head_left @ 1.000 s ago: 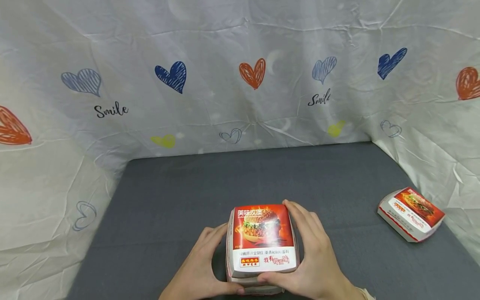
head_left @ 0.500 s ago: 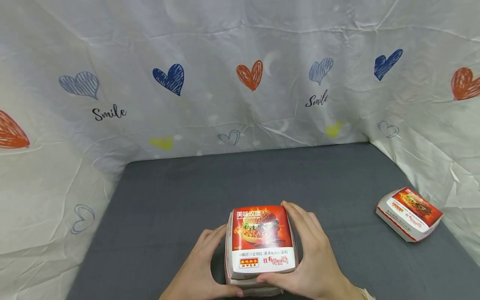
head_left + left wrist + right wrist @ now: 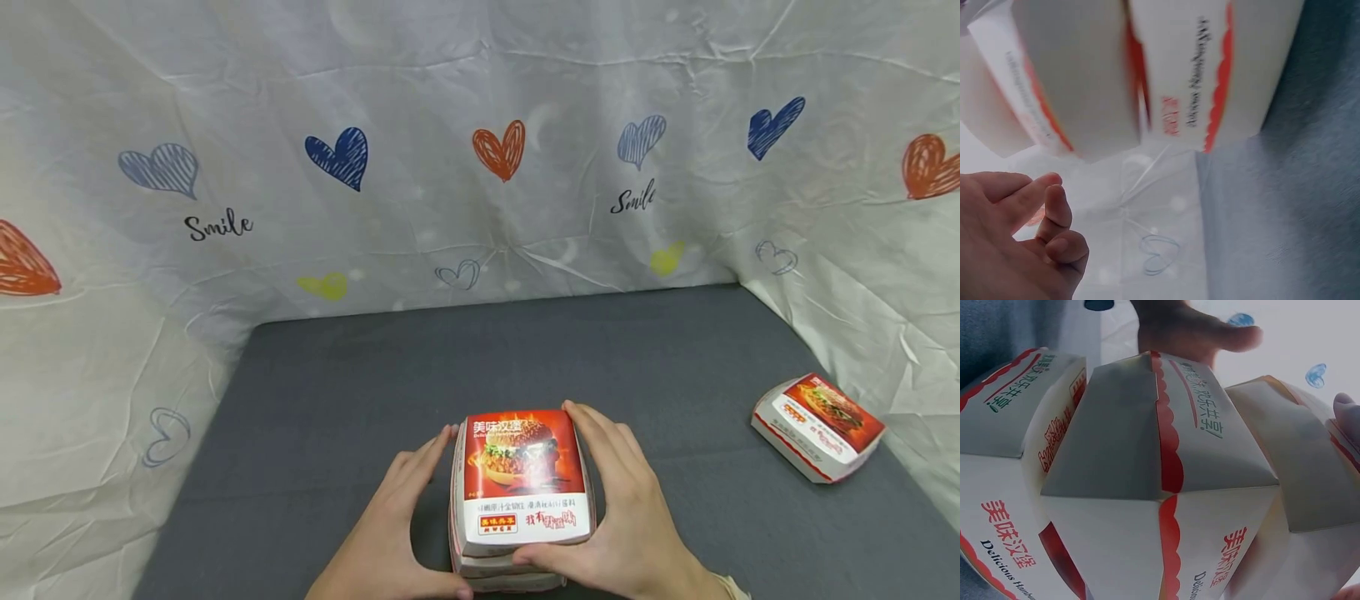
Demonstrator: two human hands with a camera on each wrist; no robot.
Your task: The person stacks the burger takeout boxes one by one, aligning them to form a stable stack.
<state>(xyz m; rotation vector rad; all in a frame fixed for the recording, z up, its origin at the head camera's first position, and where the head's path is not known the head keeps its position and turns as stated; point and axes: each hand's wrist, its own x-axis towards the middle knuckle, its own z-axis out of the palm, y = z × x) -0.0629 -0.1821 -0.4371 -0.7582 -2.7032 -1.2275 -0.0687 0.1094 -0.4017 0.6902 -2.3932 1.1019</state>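
A stack of three burger boxes stands near the front edge of the table in the head view. The top burger box point(image 3: 525, 483) has a red lid with a burger picture. Below it, the middle burger box point(image 3: 1160, 462) and the bottom burger box point(image 3: 997, 487) show in the right wrist view. My right hand point(image 3: 626, 508) holds the top box, its thumb along the front and its fingers on the right side. Just left of the stack is my left hand point(image 3: 390, 529), its fingers apart from the boxes in the left wrist view.
Another burger box point(image 3: 821, 429) sits at the right edge of the dark grey table point(image 3: 337, 392). A white cloth point(image 3: 420, 83) printed with hearts hangs behind the table and along both sides.
My left hand has come off the left side of the stack, moving slightly left with its fingers straighter. The right hand and the boxes stay in place.
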